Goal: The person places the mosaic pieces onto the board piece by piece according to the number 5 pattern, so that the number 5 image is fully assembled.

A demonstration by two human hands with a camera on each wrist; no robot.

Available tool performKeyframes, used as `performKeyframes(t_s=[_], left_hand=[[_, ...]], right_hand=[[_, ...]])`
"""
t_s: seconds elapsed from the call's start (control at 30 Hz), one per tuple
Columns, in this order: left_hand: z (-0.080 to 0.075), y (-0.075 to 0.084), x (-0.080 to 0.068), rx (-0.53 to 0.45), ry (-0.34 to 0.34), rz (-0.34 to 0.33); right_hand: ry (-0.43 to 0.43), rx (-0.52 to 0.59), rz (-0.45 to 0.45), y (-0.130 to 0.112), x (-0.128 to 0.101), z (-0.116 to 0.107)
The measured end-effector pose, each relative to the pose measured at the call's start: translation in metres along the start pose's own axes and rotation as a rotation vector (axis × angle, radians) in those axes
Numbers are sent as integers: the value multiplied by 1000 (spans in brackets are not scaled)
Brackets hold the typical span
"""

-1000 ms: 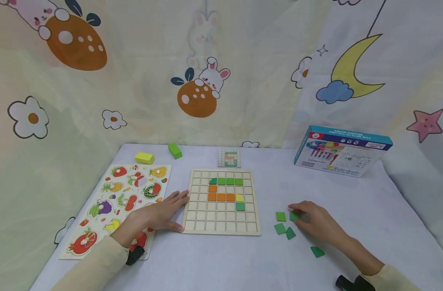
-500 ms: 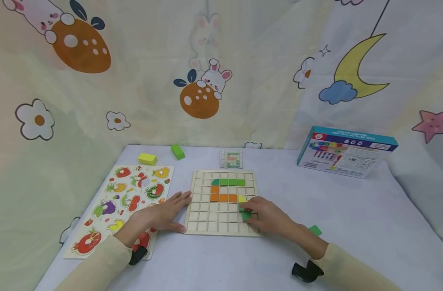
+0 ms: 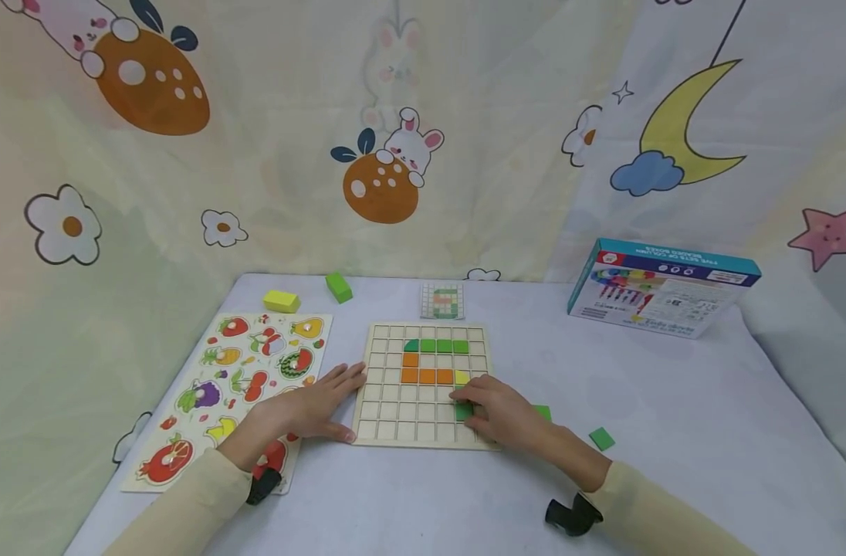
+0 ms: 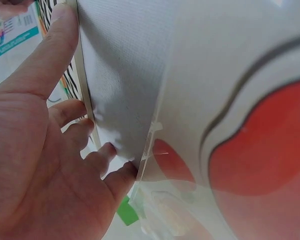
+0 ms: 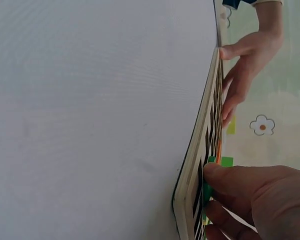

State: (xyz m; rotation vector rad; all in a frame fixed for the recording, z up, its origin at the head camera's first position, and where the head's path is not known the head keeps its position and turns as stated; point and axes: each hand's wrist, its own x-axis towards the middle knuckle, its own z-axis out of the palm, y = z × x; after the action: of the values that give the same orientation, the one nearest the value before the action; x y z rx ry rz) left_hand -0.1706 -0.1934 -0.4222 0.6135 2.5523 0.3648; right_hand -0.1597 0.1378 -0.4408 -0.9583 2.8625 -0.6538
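Observation:
The wooden grid board [image 3: 395, 432] lies on the white table, with green, orange and yellow tiles set in some cells. My left hand [image 3: 319, 405] rests along its left edge, fingers stretched out and thumb tip touching the edge. Over the right side of the board, my right hand [image 3: 502, 413] pinches a green tile [image 3: 462, 411] below the yellow tile [image 3: 461, 378]. In the right wrist view the green tile [image 5: 208, 190] shows between thumb and fingers, against the grid. Whether it sits fully in a cell is hard to tell.
A fruit picture board [image 3: 187, 421] lies at left, under the left forearm. Behind stand a yellow block [image 3: 281, 302], a green block [image 3: 339, 287] and a small pattern card [image 3: 442, 301]. Loose green tiles [image 3: 602, 439] lie at right, partly hidden by the arm. A box [image 3: 662, 289] stands back right.
My right hand has carried a green tile from the loose pieces at right to the board, then shifted slightly left with it. My left hand has stayed at the board's edge.

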Motion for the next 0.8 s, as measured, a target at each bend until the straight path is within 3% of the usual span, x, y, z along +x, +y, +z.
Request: performKeyframes(t_s=[0.43, 0.6, 0.8], left_hand=[[1, 0, 0, -24, 6, 8], [0, 0, -1, -15, 8, 5], [-1, 0, -1, -8, 6, 8]], right_hand=[[27, 20, 31, 0, -5, -3], [82, 58, 68, 13, -12, -22], [138, 92, 149, 45, -27, -52]])
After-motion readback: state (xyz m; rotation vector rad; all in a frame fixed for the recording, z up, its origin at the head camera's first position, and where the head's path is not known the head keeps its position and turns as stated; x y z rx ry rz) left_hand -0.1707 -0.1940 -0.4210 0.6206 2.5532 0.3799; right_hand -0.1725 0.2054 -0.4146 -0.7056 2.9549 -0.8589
